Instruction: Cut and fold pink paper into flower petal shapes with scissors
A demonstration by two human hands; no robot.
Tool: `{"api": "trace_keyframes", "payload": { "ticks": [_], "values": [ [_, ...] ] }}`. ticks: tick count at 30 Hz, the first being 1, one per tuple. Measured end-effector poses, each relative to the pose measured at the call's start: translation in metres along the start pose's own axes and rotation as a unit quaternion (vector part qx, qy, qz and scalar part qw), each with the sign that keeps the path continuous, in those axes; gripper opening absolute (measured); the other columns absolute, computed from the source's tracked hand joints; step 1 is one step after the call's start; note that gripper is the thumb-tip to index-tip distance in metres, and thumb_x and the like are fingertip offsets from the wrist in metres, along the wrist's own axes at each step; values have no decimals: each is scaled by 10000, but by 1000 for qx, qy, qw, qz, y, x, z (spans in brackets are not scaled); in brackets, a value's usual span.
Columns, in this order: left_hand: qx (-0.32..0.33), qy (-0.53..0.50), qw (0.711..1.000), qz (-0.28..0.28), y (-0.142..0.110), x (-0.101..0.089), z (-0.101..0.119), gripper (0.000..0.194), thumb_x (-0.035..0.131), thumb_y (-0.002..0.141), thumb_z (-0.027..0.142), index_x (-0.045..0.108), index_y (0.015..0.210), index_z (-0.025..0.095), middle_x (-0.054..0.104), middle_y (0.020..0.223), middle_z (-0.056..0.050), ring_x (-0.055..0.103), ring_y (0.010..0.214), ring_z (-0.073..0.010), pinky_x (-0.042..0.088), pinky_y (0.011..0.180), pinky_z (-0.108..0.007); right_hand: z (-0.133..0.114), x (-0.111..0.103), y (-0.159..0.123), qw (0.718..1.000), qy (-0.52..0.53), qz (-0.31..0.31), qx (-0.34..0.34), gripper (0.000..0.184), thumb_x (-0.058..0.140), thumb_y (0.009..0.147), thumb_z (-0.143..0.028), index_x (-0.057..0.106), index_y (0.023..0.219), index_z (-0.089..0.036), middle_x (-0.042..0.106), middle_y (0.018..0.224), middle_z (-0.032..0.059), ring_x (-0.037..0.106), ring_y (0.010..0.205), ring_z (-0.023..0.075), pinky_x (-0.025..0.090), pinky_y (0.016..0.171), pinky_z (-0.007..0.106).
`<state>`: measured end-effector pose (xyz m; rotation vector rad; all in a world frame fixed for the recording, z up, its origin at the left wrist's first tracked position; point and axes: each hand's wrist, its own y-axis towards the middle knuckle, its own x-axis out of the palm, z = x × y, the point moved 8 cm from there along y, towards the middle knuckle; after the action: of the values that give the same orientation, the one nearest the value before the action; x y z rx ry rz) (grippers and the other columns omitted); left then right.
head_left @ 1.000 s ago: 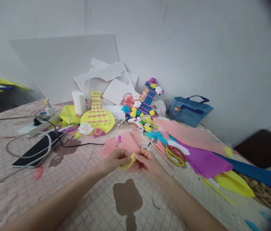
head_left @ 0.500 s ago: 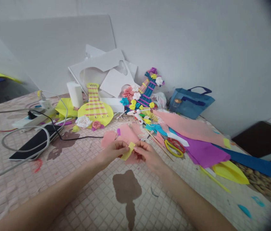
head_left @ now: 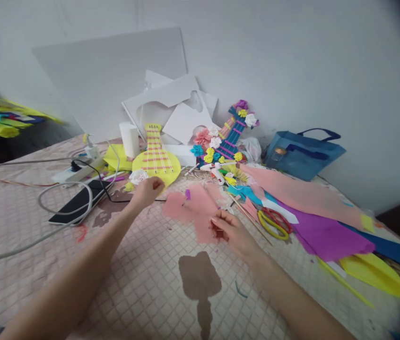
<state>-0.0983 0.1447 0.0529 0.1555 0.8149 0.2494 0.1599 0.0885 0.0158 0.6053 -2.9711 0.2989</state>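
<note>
My left hand (head_left: 147, 192) is over the lower edge of a yellow paper guitar (head_left: 171, 172) with white strings and pink bars. Its fingers are closed, and what they hold, if anything, is hidden. Beside it sits a white paper flower (head_left: 138, 176); the pink flower seen there earlier is covered by the hand. My right hand (head_left: 229, 231) hovers at the edge of some pink crepe paper (head_left: 200, 208). Its fingertips are curled together, with their contents too small to make out. The small yellow paper strip cannot be seen in either hand.
Right of the pink paper lie a wooden stick (head_left: 251, 219), scissors (head_left: 274, 224) and purple crepe paper (head_left: 324, 236). A white glue gun (head_left: 216, 172) lies before a blue flowered guitar (head_left: 233, 137). At left are a tablet (head_left: 79, 203), looped cables and a power strip (head_left: 74, 174).
Both hands held a small yellow paper strip between them. They have parted: my left hand has moved up and left to the yellow guitar, while my right hand stays near the pink paper.
</note>
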Motion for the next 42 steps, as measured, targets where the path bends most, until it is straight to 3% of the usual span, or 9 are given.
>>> {"api": "trace_keyframes", "payload": {
  "ticks": [4,23,38,42],
  "values": [
    [-21,81,995,53,10,-24,-24,203,502,723,345,564,646,167,566,622,-34,492,601,-162,285,544,-261,1,0,0,1000,-7,-4,0,284,676,707,-429,530,733,-187,581,659,-18,493,517,80,339,462,201],
    [-71,222,971,57,10,-23,-32,253,468,772,360,633,753,170,651,765,-99,581,724,-223,337,552,-262,-1,1,-1,1000,-17,-5,-2,288,678,697,-439,533,722,-191,577,640,-21,496,515,84,350,471,212],
    [-54,166,982,71,10,-24,-29,207,493,744,327,586,663,160,609,681,-86,555,677,-211,334,568,-276,2,0,-1,1000,-16,-6,-2,263,661,728,-418,534,748,-189,593,692,-17,517,541,80,391,494,207],
    [-12,82,996,27,7,-15,-12,256,496,758,385,591,698,155,589,655,-39,523,620,-151,354,560,-251,1,0,0,1000,-21,-8,-9,265,659,730,-421,535,736,-187,593,688,-17,514,540,81,388,492,208]
  ]
}}
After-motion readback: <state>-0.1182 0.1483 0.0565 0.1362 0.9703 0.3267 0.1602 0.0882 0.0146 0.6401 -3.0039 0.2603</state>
